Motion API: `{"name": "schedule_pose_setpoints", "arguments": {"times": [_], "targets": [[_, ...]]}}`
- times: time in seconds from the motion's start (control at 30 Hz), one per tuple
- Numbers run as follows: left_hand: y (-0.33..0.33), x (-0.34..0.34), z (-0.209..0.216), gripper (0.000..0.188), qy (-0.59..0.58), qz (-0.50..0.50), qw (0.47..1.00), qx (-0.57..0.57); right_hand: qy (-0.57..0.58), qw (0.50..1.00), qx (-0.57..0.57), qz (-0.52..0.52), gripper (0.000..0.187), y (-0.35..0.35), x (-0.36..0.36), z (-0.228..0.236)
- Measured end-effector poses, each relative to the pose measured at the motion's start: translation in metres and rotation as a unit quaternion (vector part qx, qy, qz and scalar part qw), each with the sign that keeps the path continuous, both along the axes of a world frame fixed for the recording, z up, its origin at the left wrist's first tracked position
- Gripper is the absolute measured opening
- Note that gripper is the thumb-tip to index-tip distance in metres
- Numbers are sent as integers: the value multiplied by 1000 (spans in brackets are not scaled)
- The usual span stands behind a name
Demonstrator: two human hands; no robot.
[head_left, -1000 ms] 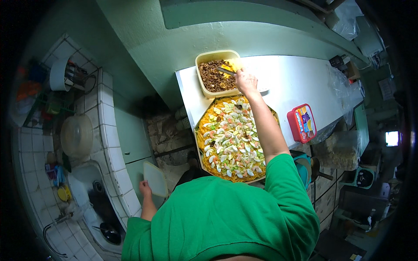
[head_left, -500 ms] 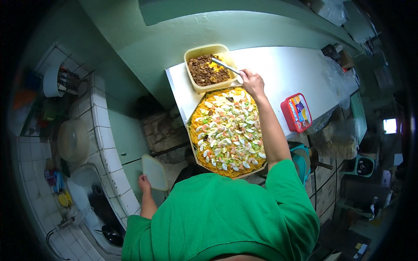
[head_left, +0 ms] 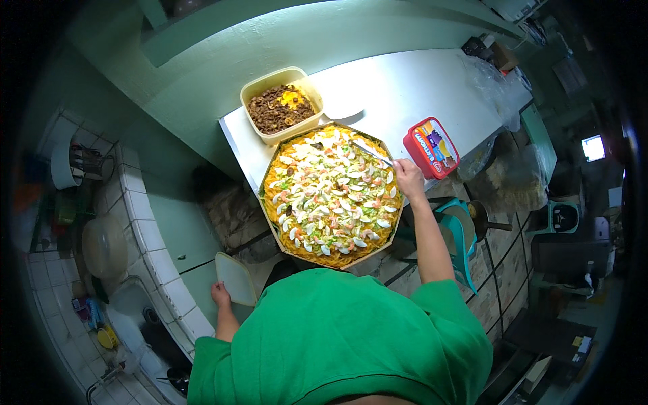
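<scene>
While the head view looks down, the right hand (head_left: 410,179) pinches the end of a thin silver tool (head_left: 372,154), fingers curled tight around it. The tool lies over the right side of a big eight-sided tray (head_left: 368,258), and I cannot tell if its tip touches the food. Holding just the end probably keeps the fingers out of the noodles (head_left: 317,253), which have egg slices on top.

The tray sits close in front of the person, maybe so it is easy to reach. Its near side seems to stick out past the white table (head_left: 398,88), and I cannot see what holds it up there.

Just behind it is a cream tub (head_left: 297,131) of brown and yellow bits, open at the top, likely so a tool can dip in.

Low at the side, the left hand (head_left: 220,294) grips the edge of a pale flat panel (head_left: 235,278), perhaps a lid kept out of the way. A red box (head_left: 432,148) is near the right hand.
</scene>
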State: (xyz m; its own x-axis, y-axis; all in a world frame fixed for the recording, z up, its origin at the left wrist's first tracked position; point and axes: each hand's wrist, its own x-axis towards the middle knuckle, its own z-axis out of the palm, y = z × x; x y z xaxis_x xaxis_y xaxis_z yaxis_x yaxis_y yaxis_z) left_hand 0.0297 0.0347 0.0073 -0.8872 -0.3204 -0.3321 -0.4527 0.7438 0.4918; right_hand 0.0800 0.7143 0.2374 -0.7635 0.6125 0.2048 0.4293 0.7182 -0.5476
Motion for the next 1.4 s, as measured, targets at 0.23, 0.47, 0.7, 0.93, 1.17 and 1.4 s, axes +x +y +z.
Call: {"name": "schedule_pose_setpoints", "arguments": {"times": [0.23, 0.47, 0.7, 0.93, 1.17, 1.4], "targets": [[11, -15, 2, 23, 83, 6, 993, 87, -52, 999, 3, -2, 25, -11, -16, 38], [10, -22, 3, 19, 95, 23, 991, 88, 172, 984, -39, 32, 25, -27, -145, 53], [-2, -20, -1, 19, 33, 47, 993, 99, -142, 976, 159, 41, 26, -54, -271, 19], [-25, -19, -3, 21, 31, 47, 997, 60, -197, 975, 103, -9, 23, -72, -321, 16], [-41, -31, -11, 20, 10, 38, 998, 39, -209, 972, 104, -29, 23, -61, -331, 14], [-39, -49, -14, 21, 15, 75, 991, 108, -149, 983, 96, -42, 25, -67, -332, 7]]}}
